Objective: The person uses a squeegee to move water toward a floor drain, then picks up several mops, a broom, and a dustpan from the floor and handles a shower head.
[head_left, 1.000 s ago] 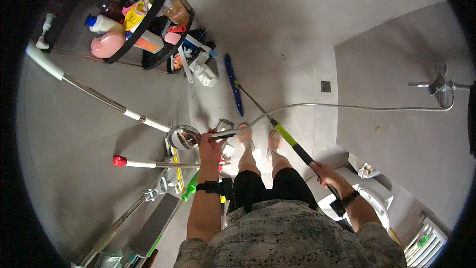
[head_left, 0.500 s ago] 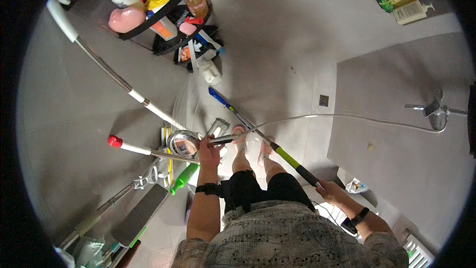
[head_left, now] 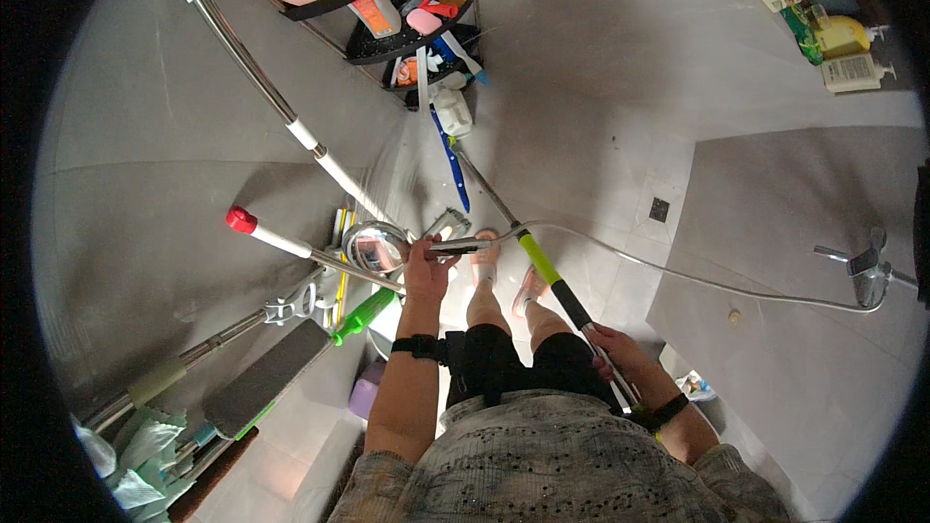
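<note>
My left hand [head_left: 426,273] is closed around the handle of a chrome shower head [head_left: 376,248], its round face toward the left wall. Thin jets of water spray from it toward the corner. From its handle a silver hose [head_left: 620,252] arcs across to the right wall. In my right hand [head_left: 623,353] is the grip of a long-handled floor brush [head_left: 539,260] with a grey and lime-green pole. Its narrow blue head [head_left: 453,160] lies at the floor near the foot of the corner shelf, beside a white bottle [head_left: 451,108].
A black corner shelf [head_left: 363,44] holds several bottles and soaps. Several mop poles lean at the left, including a red-tipped one [head_left: 241,220] and a grey flat mop [head_left: 266,383]. A tap [head_left: 867,271] juts from the right wall; a drain [head_left: 660,209] sits in the floor.
The brush head has moved farther toward the corner and turned more lengthwise. My right hand has drawn in toward my body. The shower head still sprays, and the whole view has shifted.
</note>
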### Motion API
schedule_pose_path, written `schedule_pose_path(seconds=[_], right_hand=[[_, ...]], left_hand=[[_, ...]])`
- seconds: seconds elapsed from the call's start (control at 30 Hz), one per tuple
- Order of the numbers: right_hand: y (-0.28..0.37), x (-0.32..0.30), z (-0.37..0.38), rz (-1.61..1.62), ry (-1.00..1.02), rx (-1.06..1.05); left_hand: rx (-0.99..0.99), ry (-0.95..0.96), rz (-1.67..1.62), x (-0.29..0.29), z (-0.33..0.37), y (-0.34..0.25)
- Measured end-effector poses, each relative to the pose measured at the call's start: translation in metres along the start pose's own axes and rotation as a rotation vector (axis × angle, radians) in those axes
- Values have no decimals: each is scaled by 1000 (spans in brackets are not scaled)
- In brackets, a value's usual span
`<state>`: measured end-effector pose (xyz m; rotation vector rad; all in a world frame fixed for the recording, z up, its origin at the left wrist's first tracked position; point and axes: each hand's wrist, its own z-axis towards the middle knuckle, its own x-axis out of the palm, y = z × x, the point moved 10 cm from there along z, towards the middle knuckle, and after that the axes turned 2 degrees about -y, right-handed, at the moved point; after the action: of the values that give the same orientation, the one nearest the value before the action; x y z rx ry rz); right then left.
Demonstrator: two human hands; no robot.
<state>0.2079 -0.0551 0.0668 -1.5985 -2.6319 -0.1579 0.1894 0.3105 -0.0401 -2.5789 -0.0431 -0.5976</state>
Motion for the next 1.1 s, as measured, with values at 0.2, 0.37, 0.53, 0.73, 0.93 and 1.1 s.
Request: schedule_pose_path(seconds=[0.2,0.37,0.53,0.73,0.93,1.1], right_hand=[[33,-16,42,-200,-45,-125],[134,6,74,-621,-132,-346],[144,2,66,-862,-221,-315],[97,-16,45,-1063,-265,-403],[96,-23,18,-1387,-312,-628],[102,-31,-24,-1546,-232,-559]], left_hand=[[8,52,63,17,2,0],[-60,55,40,7,24,17],[-49,136,-18,14,22,12],[-104,68,18,-25,24,22],[-99,10,-68,-20,-4,27],[-146,8,-75,-21,-23,30]])
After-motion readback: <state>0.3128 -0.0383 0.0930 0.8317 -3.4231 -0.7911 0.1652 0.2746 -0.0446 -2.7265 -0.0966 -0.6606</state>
